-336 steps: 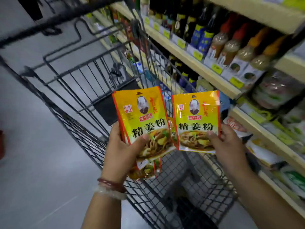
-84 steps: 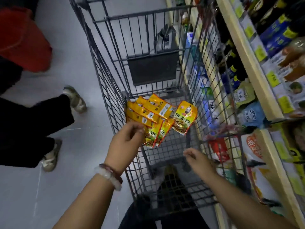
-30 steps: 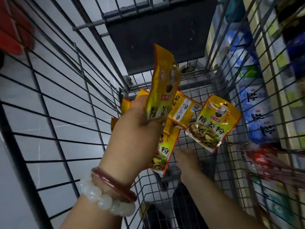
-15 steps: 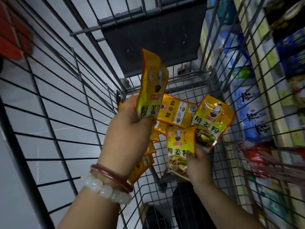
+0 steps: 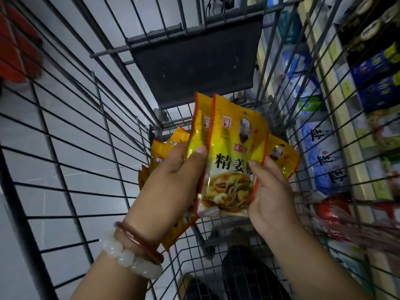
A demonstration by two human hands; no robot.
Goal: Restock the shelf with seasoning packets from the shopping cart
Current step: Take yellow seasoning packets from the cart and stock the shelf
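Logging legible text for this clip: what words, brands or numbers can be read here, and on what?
"精姜", third character hidden by the right hand: front seasoning packet, held in both hands; left hand grips more.
"盐", repeated: blue-and-white bags beyond the cart wall.
Red logos on the packet: too blurred.
Shelf price tags: unreadable.

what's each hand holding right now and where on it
Left hand grips yellow seasoning packets at mid-height, thumb in front. Right hand pinches the front yellow packet at its right edge.
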